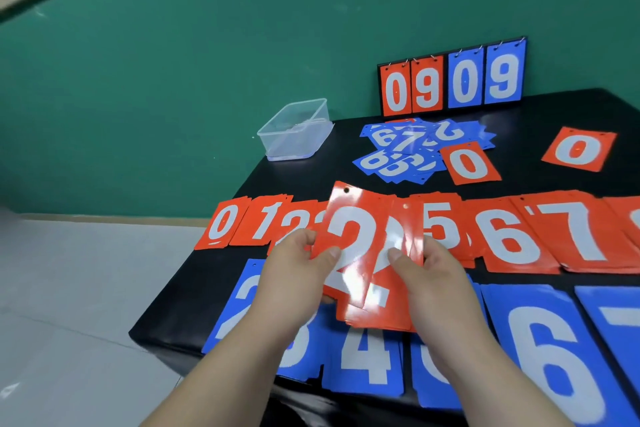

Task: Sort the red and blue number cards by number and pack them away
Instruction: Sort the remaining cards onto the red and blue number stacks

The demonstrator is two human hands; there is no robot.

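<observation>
Both hands hold a stack of red "2" cards [360, 253] above the black table [519, 121]. My left hand [298, 281] grips the stack's left edge, thumb on top. My right hand [433, 284] grips its right side, thumb on the front card. Behind the stack runs a row of red piles: 0 [220, 227], 1 [268, 220], 5 [445, 224], 6 [509, 236], 7 [571, 229]. Along the near edge lie blue piles, among them 4 [363, 357] and 6 [554, 357]. A loose heap of blue cards [408, 149] sits further back.
A clear plastic box [294, 130] stands at the table's far left corner. A flip scoreboard showing 0 9 0 9 [450, 80] stands at the back against the green wall. Two single red 0 cards [469, 163] [578, 149] lie near the blue heap.
</observation>
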